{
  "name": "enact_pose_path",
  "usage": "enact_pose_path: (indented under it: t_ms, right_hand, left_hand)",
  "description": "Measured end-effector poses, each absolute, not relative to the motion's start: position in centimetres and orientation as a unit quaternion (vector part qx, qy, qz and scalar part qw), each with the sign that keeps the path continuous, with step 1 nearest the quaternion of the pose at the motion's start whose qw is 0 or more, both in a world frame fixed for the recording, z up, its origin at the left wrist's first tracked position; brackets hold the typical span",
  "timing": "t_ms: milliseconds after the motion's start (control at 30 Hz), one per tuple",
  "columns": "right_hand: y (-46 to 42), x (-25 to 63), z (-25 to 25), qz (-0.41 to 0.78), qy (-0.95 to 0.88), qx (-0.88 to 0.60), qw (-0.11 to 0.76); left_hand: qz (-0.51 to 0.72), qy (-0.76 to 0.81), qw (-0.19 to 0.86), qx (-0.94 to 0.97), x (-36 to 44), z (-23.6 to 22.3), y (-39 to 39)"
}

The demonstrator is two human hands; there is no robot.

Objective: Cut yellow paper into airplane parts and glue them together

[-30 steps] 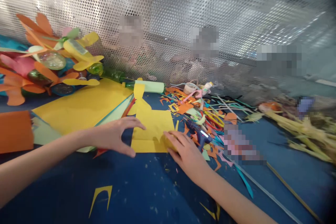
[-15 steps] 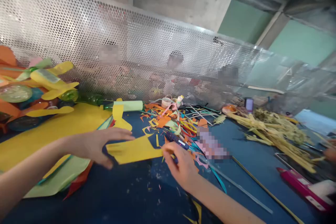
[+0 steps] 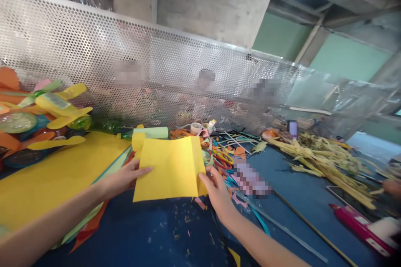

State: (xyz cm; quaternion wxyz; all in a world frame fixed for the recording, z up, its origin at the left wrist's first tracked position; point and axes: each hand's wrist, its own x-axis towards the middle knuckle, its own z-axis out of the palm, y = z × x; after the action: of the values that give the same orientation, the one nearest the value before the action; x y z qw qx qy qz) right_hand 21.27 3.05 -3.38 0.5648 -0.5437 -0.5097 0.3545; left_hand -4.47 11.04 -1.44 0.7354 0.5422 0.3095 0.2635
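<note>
Ylw sheet (image 3: 167, 171) held; tool (image 3: 351, 217) lbl (image 3: 377, 247) blurry

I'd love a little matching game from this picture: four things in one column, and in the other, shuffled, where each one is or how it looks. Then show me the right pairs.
Things:
1. Held sheet
2. Screen
3. Left hand
4. Right hand

Places and looks:
A. at the held sheet's right edge
B. yellow, with a crease near its right side
C. at the held sheet's left edge
D. silvery, full of small holes

Right pairs: 1-B, 2-D, 3-C, 4-A
</note>
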Motion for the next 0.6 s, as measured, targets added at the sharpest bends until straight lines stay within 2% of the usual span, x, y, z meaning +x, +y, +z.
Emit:
enact_pose_path:
  t_ms: [233,467,600]
  right_hand:
    - [3.3,21.5,-2.0,0.381,-0.547,-0.521,0.534]
    - [4.2,22.7,-3.2,0.266,-0.571,-0.594,0.5]
    - [4.4,22.6,-3.3,0.275,-0.575,-0.592,0.493]
  left_hand:
    - [0.218,0.317,0.735,0.558,-4.0,-1.6,10.3]
    - [0.201,0.385,0.694,0.574,-4.9,-2.2,9.8]
    - [0.2,0.437,0.667,0.569,-5.2,-2.4,9.3]
